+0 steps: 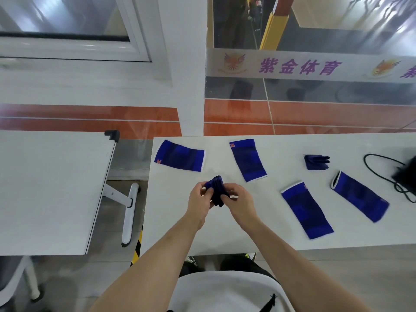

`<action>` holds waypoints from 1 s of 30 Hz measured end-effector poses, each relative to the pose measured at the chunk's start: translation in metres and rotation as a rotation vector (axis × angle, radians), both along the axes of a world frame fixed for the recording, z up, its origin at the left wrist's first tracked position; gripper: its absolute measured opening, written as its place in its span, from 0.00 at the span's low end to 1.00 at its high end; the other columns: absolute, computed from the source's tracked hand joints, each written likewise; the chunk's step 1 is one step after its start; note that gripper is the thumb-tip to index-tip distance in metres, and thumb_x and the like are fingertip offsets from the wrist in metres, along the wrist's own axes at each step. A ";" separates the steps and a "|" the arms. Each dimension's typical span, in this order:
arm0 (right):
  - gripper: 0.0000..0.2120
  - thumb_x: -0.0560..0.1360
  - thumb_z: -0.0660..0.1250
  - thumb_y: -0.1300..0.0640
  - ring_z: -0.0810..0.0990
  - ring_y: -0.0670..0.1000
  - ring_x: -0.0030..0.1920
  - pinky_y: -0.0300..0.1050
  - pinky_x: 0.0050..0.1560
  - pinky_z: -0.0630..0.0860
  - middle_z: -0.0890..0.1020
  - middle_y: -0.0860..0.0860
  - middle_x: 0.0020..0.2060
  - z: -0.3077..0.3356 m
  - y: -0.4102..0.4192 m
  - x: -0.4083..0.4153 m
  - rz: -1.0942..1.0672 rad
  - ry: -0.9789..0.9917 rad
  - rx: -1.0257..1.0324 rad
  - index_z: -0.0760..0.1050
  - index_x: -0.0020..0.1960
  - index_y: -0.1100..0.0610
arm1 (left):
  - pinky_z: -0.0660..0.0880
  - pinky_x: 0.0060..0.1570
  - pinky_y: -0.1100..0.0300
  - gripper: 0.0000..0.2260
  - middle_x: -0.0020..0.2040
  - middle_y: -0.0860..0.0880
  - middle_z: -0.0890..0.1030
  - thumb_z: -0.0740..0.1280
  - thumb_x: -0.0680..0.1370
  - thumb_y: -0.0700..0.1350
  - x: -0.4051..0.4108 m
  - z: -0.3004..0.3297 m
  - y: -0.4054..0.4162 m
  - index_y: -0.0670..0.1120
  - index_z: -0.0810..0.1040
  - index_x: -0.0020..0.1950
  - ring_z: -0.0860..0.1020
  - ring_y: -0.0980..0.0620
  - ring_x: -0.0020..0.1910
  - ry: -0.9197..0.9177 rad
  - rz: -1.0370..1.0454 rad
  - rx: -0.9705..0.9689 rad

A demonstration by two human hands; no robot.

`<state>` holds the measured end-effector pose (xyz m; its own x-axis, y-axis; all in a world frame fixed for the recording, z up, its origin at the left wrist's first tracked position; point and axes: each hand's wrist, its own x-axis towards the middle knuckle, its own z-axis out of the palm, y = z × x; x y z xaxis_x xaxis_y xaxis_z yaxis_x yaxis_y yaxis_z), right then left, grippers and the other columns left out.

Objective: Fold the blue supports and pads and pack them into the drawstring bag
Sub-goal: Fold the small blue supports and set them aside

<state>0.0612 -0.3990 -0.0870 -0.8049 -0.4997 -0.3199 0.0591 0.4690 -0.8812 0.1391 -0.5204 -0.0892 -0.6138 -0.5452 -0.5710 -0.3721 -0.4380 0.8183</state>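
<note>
A small dark blue pad (216, 190) is held above the white tabletop (184, 233) between both hands. The grip of the left hand (199, 200) is curled round the pad's left side, and the grip of the right hand (240, 200) is clamped on its right side, so that the fabric is bunched between them. To the right, two blue supports (307, 210) (360, 195) are laid flat and slanted, near each other but apart. Farther back, an upright blue support (248, 159) is seen beyond the hands, and another blue support (180, 155) is laid flat near the tabletop's far left corner. A folded pad (316, 162) is set farther right. At the right edge, a black drawstring bag (407, 174) is seen in part, its cord (380, 174) looped on the tabletop.
</note>
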 end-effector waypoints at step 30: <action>0.04 0.82 0.68 0.56 0.84 0.48 0.50 0.42 0.48 0.79 0.85 0.48 0.48 0.026 0.102 -0.072 -0.417 -0.094 -0.001 0.79 0.57 0.52 | 0.75 0.46 0.62 0.07 0.51 0.50 0.86 0.67 0.81 0.42 -0.096 0.018 0.079 0.47 0.82 0.56 0.82 0.53 0.52 -0.008 -0.335 -0.092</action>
<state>-0.0108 -0.2972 -0.0605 -0.9055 -0.1383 -0.4013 0.3236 0.3867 -0.8636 0.0429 -0.4413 -0.0710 -0.7633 -0.3630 -0.5344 -0.4893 -0.2152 0.8451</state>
